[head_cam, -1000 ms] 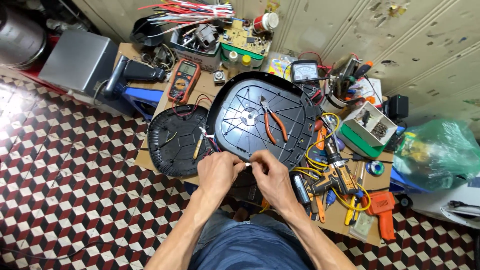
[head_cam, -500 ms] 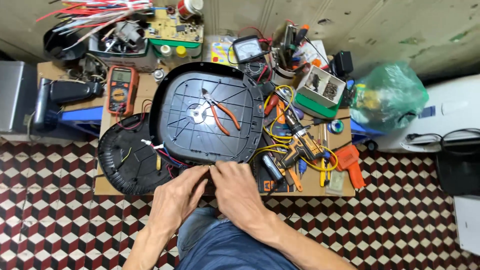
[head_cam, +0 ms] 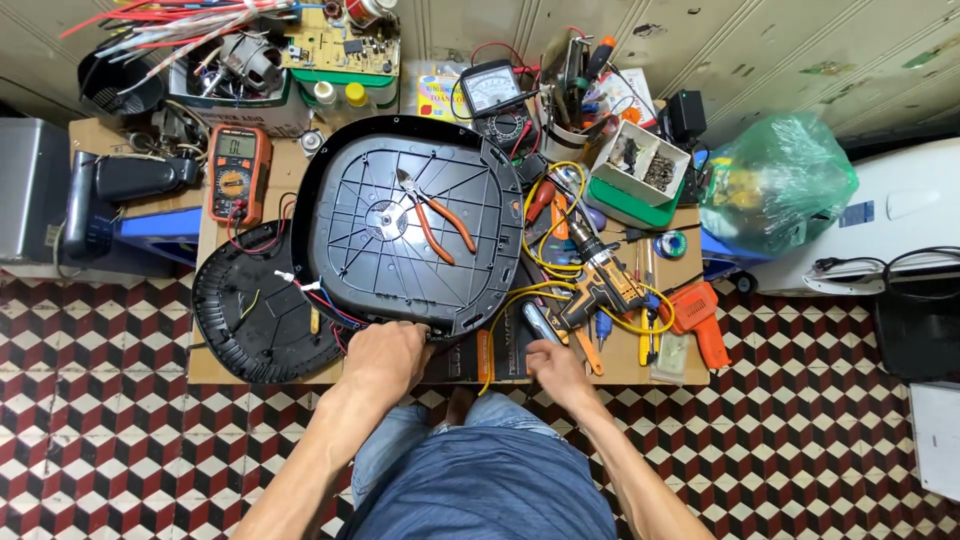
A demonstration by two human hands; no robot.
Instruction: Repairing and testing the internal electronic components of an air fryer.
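Note:
A large black plastic housing (head_cam: 400, 250) lies upside down on the cardboard-topped table (head_cam: 230, 365). Orange-handled pliers (head_cam: 438, 218) rest on it. Red and blue wires (head_cam: 325, 300) link it to a round black cover (head_cam: 255, 315) on its left. My left hand (head_cam: 385, 355) is curled on the housing's near rim, where the wires come out. My right hand (head_cam: 555, 372) is at the table's front edge to the right, its fingers around the lower end of a grey cylindrical tool (head_cam: 540, 325).
A yellow-and-black cordless drill (head_cam: 600, 282), yellow wires, screwdrivers and an orange tool (head_cam: 700, 322) crowd the right side. An orange multimeter (head_cam: 238, 172), an analog meter (head_cam: 490, 95), a parts box (head_cam: 640, 165) and a green bag (head_cam: 775, 185) stand behind. Below is checkered floor.
My right hand has left the housing's near rim and moved right to the grey tool. My left hand stays at the rim. The camera view has shifted.

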